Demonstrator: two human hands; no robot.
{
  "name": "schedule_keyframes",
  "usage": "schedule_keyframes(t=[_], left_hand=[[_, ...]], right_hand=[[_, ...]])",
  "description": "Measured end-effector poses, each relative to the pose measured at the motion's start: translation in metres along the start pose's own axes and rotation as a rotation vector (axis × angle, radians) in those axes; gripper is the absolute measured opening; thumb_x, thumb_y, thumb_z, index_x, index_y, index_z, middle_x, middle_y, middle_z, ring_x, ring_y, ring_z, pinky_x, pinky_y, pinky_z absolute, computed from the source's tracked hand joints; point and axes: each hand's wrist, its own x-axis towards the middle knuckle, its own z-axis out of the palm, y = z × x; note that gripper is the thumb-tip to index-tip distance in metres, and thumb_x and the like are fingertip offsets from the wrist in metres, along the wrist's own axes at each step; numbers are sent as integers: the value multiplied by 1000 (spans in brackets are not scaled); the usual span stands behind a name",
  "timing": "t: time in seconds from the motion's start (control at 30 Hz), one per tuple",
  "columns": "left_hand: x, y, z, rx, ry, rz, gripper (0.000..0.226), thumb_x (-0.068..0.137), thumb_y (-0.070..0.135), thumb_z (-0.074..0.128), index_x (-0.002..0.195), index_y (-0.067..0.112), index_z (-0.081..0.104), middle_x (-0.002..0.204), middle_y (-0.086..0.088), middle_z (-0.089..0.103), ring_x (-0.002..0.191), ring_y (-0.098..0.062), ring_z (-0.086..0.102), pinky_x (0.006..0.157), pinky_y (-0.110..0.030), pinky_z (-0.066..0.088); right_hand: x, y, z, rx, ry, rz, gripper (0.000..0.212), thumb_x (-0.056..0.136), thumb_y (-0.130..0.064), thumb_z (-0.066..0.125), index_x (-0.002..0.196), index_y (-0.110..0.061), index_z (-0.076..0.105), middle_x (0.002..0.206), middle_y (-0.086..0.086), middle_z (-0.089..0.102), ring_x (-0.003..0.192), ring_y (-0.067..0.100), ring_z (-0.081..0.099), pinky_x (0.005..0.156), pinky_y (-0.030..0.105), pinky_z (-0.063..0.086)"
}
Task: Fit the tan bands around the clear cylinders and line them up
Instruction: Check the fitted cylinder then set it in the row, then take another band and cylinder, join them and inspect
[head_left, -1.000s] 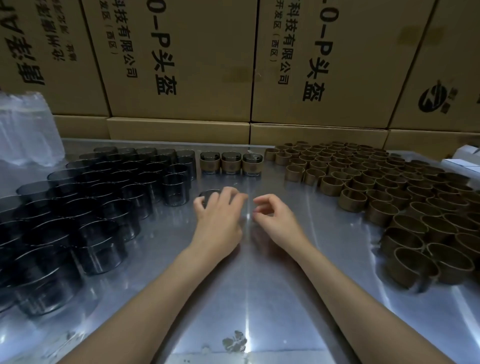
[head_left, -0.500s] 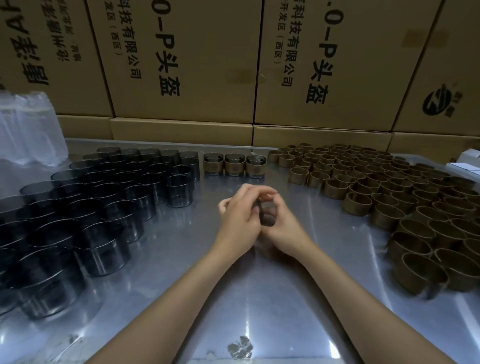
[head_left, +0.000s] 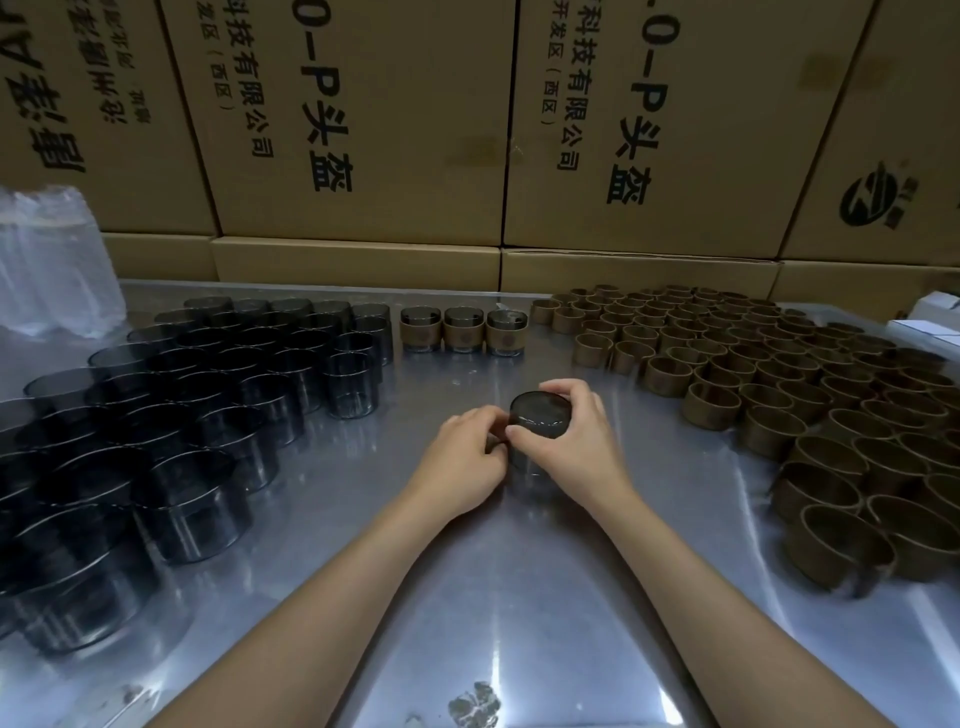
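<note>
Your left hand (head_left: 470, 457) and right hand (head_left: 574, 441) both grasp one smoky clear plastic cylinder (head_left: 537, 423), tilted just in front of the three banded cylinders (head_left: 461, 331), probably steadying it to take a tan paper band (head_left: 711, 406).

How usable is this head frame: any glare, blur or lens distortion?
Head view: glare streaks the metal table; wide-angle bending bows the cardboard boxes; the nearest tan bands smear at the right edge; the clear cylinder between both hands stays fairly sharp.
</note>
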Motion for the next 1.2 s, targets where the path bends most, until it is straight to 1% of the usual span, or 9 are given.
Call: schedule_keyframes(t=[0.1, 0.2, 0.27, 0.37, 0.47, 0.63, 0.77, 0.93, 1.2], left_hand=[[0, -1, 0, 8, 5, 14, 30, 90, 9, 52, 118, 15, 59, 116, -4, 61, 111, -20, 52, 93, -32, 43], [0, -1, -1, -19, -3, 13, 32, 92, 9, 53, 122, 16, 57, 118, -1, 60, 112, -17, 52, 97, -32, 44], [0, -2, -1, -14, -4, 15, 31, 93, 10, 53, 123, 16, 56, 118, 1, 59, 112, -16, 52, 98, -31, 44], [1, -4, 0, -19, -5, 17, 31, 93, 10, 53, 124, 17, 55, 115, 3, 58, 111, -15, 52, 98, -31, 44], [1, -5, 0, -36, 0, 12, 33, 93, 10, 54, 124, 18, 54, 109, 6, 57, 110, -15, 52, 98, -31, 44], [1, -6, 0, -45, -2, 18, 35, 92, 8, 53, 126, 16, 53, 108, 6, 57, 111, -16, 52, 99, -33, 44], [1, -6, 0, -41, -3, 26, 35, 93, 9, 53, 127, 17, 53, 105, 9, 55, 111, -14, 51, 98, -29, 43], [1, -7, 1, -33, 0, 37, 35, 93, 8, 51, 126, 17, 52, 106, 8, 54, 112, -16, 50, 99, -32, 43], [1, -8, 2, 2, -5, 68, 33, 96, 10, 47, 128, 16, 51, 119, 1, 58, 116, -16, 49, 100, -35, 43]], right_hand=[[2, 0, -8, 12, -57, -3, 62, 76, -49, 73, 127, -30, 43, 123, -7, 39, 118, 10, 39, 98, 27, 37], [13, 2, -34, 41, 106, 22, 46, 88, -41, 62, 128, -23, 50, 131, -1, 47, 126, 15, 39, 99, 29, 32], [17, 12, -56, -183, 245, 117, 38, 92, -33, 57, 128, -21, 53, 134, 2, 50, 129, 21, 36, 100, 35, 33], [13, 29, -77, -527, 246, 326, 40, 93, -26, 54, 133, -20, 51, 148, 9, 36, 138, 29, 22, 110, 46, 24], [11, 34, -79, -614, 183, 418, 45, 93, -23, 53, 137, -21, 47, 156, 12, 22, 144, 31, 9, 116, 49, 9], [13, 31, -78, -704, 192, 393, 45, 90, -19, 59, 135, -16, 52, 146, 12, 36, 142, 30, 17, 117, 50, 4], [12, 21, -70, -671, 167, 295, 40, 91, -17, 57, 131, -19, 55, 138, 10, 45, 137, 28, 28, 117, 47, 8], [4, 2, -46, -474, 132, 121, 39, 89, -13, 62, 127, -17, 54, 129, 6, 42, 118, 27, 49, 103, 38, 38], [-3, -29, -49, -129, 421, -247, 26, 92, -18, 61, 117, -13, 60, 116, 1, 49, 106, 14, 51, 94, 36, 44]])
